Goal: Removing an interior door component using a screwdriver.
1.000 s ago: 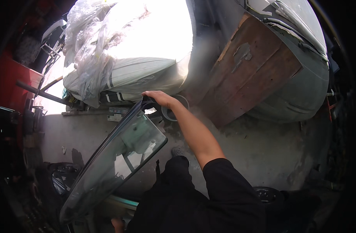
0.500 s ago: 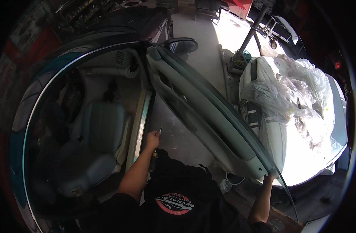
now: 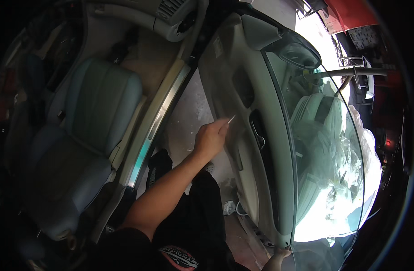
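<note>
An open car door with a grey-green inner panel stands to the right of my legs. My left hand reaches toward this panel, fingers closed round a screwdriver. The screwdriver's thin, pale tip points up and right, in front of the panel, near the dark inner door handle. Whether the tip touches the panel I cannot tell. At the bottom, my right hand grips the rear edge of the door, its fingers partly hidden behind it. The door's raised window glass extends to the right.
On the left are the car's front seat and door sill. A side mirror sits at the door's far end. Beyond the glass, a white car part under clear plastic sheeting lies in bright sun.
My view has turned and come closer to the door. My left hand has moved from beside the sill to the door panel with the screwdriver. My right hand stays on the door's edge.
</note>
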`<act>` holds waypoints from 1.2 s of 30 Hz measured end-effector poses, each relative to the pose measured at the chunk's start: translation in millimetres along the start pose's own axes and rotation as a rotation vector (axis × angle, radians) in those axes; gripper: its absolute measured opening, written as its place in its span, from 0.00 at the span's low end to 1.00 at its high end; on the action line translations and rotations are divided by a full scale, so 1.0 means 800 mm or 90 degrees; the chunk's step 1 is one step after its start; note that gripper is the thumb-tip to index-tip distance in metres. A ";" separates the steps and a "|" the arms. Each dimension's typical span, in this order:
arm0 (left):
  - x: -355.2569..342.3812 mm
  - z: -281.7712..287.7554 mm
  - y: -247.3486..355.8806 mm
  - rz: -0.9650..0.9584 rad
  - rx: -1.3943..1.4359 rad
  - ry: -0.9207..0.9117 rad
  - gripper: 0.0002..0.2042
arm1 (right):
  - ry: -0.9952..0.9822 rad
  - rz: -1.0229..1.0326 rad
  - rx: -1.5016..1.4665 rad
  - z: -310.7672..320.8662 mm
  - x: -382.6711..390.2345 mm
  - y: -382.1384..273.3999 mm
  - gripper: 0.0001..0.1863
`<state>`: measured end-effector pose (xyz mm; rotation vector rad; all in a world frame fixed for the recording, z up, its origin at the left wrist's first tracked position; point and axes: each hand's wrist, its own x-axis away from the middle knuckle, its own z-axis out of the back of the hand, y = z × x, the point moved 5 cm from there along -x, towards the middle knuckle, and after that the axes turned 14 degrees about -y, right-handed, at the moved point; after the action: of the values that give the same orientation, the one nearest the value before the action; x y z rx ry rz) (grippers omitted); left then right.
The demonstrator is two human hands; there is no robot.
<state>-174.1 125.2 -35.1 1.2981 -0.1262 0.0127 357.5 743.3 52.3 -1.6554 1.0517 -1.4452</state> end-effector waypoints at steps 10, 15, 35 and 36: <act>-0.063 -0.051 -0.013 0.036 0.009 -0.064 0.09 | 0.021 -0.117 0.276 -0.084 0.061 0.063 0.24; -0.082 -0.044 -0.010 -0.019 -0.027 -0.131 0.07 | 0.042 -0.145 0.359 -0.099 0.073 0.078 0.24; -0.102 -0.053 -0.017 0.014 0.139 -0.205 0.06 | 0.082 -0.190 0.495 -0.107 0.105 0.069 0.27; -0.097 -0.056 -0.015 0.029 0.143 -0.186 0.06 | 0.081 -0.192 0.498 -0.105 0.107 0.066 0.27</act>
<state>-246.6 169.9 -66.7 1.5157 -0.4139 -0.1265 271.6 644.2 54.2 -1.1748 0.2130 -1.8559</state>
